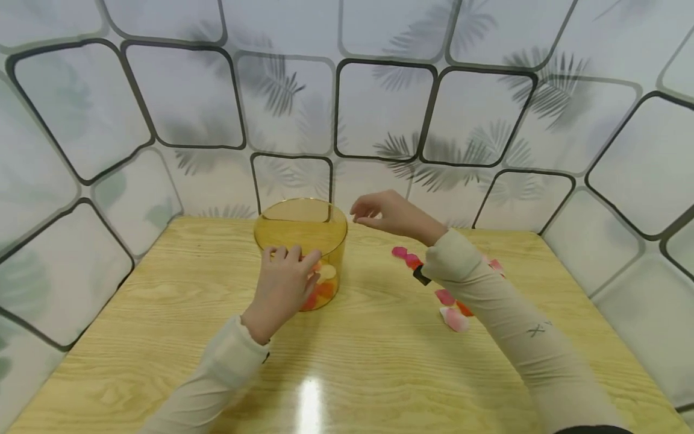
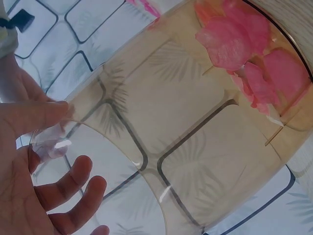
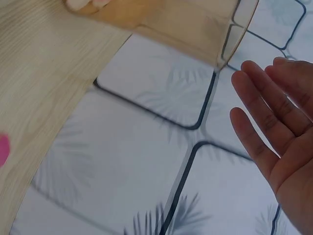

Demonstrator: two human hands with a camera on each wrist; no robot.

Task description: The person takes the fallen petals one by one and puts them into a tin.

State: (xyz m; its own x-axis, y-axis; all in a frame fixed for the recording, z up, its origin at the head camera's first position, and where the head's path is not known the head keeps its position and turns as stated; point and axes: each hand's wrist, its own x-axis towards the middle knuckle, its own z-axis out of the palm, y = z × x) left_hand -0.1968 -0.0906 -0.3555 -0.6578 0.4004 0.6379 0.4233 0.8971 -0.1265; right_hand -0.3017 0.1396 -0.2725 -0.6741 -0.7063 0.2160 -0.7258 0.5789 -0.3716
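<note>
An amber see-through bin [image 1: 338, 256] stands upright on the table with pink, orange and pale petals [image 2: 227, 41] at its bottom. My left hand [image 1: 284, 289] grips its near rim, the fingers bent over the opening and the thumb [image 2: 39, 115] at the outer wall. Something pale pink [image 2: 49, 149] shows close under that thumb; I cannot tell whether it is a petal. Just right of the bin, at rim height, hovers my right hand [image 1: 393, 214]. In the right wrist view its loosely bent fingers [image 3: 269, 107] hold nothing, and their tips point at the bin's rim.
Loose pink, red and white petals [image 1: 454, 319] lie on the wooden table [image 1: 368, 374] under and beside the right forearm. Others [image 1: 399, 252] lie nearer the bin. Leaf-patterned white panels [image 1: 385, 111] enclose the table at the back and sides.
</note>
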